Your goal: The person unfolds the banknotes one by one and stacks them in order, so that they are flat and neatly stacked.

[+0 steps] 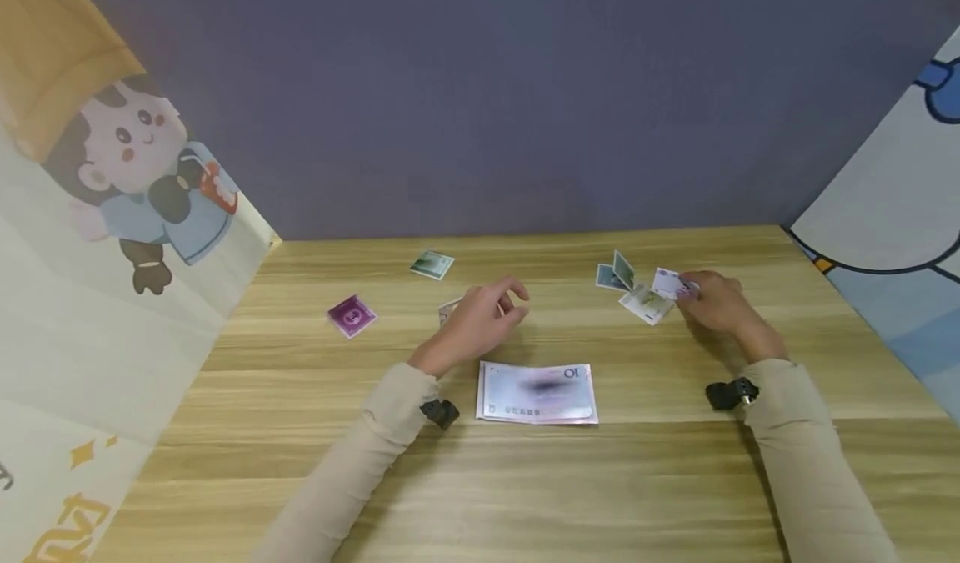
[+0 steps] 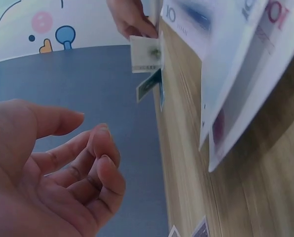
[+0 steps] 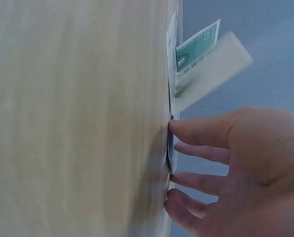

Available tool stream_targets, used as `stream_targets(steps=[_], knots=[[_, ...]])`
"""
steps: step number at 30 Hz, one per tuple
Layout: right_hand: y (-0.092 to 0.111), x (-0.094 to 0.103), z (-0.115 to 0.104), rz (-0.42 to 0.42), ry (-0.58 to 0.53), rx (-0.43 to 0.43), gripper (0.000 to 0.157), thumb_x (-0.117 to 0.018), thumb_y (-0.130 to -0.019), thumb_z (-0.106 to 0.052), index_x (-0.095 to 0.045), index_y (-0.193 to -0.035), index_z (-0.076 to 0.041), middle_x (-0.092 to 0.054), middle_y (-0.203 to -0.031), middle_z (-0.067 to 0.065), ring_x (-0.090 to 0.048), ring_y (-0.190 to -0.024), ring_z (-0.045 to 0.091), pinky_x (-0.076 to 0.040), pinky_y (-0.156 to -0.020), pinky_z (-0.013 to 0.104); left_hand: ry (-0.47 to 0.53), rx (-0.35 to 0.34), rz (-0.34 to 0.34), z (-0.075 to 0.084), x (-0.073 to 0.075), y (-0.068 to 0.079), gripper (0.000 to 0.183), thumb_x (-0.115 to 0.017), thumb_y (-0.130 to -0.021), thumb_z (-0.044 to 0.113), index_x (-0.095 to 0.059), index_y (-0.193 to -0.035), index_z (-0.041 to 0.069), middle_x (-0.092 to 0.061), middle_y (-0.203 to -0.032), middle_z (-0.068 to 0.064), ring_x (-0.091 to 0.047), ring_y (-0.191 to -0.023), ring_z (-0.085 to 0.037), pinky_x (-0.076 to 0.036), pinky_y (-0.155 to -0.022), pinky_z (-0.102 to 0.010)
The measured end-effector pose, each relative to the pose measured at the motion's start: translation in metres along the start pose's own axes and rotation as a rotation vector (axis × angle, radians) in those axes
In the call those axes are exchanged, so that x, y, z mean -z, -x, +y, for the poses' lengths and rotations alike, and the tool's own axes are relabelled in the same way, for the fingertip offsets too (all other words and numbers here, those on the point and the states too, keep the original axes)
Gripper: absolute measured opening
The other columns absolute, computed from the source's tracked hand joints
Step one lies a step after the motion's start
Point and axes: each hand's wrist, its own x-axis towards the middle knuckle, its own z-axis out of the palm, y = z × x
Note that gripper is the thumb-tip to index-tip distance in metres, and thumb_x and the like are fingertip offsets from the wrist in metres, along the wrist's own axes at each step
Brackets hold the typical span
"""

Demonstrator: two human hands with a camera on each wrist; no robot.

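My left hand (image 1: 476, 325) hovers over the table with loosely curled fingers and nothing in them. Partly hidden behind it is a small folded banknote (image 1: 446, 309). In front of it lies a stack of flat purple-white banknotes (image 1: 517, 392) marked 10. At the right, my right hand (image 1: 716, 300) pinches a small folded purple-white banknote (image 1: 664, 282) at table level. Right beside that note lie a folded pale green banknote (image 1: 647, 304) and a dark green one (image 1: 622, 271) with a flap standing up. The fingers partly cover the held note.
A folded purple banknote (image 1: 352, 317) lies at the left of the wooden table (image 1: 600, 496), and a green one (image 1: 432, 264) lies farther back. A grey-blue panel (image 1: 487, 104) closes the back edge. Printed walls stand on both sides.
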Motion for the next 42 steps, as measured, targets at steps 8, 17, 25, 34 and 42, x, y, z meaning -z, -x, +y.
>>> stream_targets(steps=[8, 17, 25, 34, 42], knots=[[0.002, 0.005, 0.006, 0.020, 0.030, -0.065, 0.049, -0.067, -0.091, -0.019, -0.054, -0.123, 0.015, -0.060, -0.113, 0.039, -0.052, -0.104, 0.057, -0.035, -0.089, 0.066, 0.026, -0.017, -0.050, 0.001, 0.005, 0.003, 0.016, -0.060, -0.100, 0.018, -0.062, -0.115, 0.011, -0.069, -0.088, -0.008, -0.058, -0.059, -0.013, -0.050, -0.055, -0.027], [0.007, 0.013, 0.009, 0.048, 0.002, -0.114, 0.062, -0.073, -0.087, -0.019, -0.048, -0.127, 0.022, -0.061, -0.101, 0.039, -0.049, -0.100, 0.053, -0.042, -0.082, 0.061, 0.008, -0.026, -0.080, 0.005, 0.003, 0.004, 0.020, -0.059, -0.101, 0.021, -0.062, -0.117, 0.010, -0.066, -0.087, -0.001, -0.060, -0.064, -0.012, -0.052, -0.059, -0.027], [0.008, 0.016, 0.011, 0.087, -0.094, -0.154, 0.048, -0.074, -0.086, -0.014, -0.055, -0.116, 0.019, -0.061, -0.102, 0.036, -0.055, -0.090, 0.044, -0.046, -0.069, 0.042, -0.010, -0.029, -0.085, 0.006, -0.001, 0.005, 0.017, -0.059, -0.101, 0.020, -0.062, -0.115, 0.013, -0.066, -0.086, 0.001, -0.060, -0.065, -0.011, -0.052, -0.060, -0.026], [0.012, 0.022, 0.000, 0.228, -0.241, -0.206, 0.031, -0.062, -0.095, -0.006, -0.057, -0.118, 0.015, -0.060, -0.107, 0.035, -0.063, -0.073, 0.026, -0.051, -0.050, 0.023, 0.030, -0.032, -0.131, 0.008, -0.004, 0.006, 0.018, -0.058, -0.101, 0.019, -0.061, -0.118, 0.012, -0.069, -0.092, -0.010, -0.059, -0.064, -0.013, -0.051, -0.058, -0.026], [0.013, 0.027, -0.013, 0.299, -0.323, -0.169, 0.033, -0.063, -0.096, -0.010, -0.060, -0.122, 0.011, -0.063, -0.109, 0.036, -0.062, -0.065, 0.012, -0.054, -0.051, 0.026, 0.035, -0.051, -0.135, 0.008, -0.008, 0.007, 0.019, -0.060, -0.099, 0.014, -0.062, -0.117, 0.007, -0.070, -0.090, -0.012, -0.060, -0.065, -0.013, -0.053, -0.058, -0.026]])
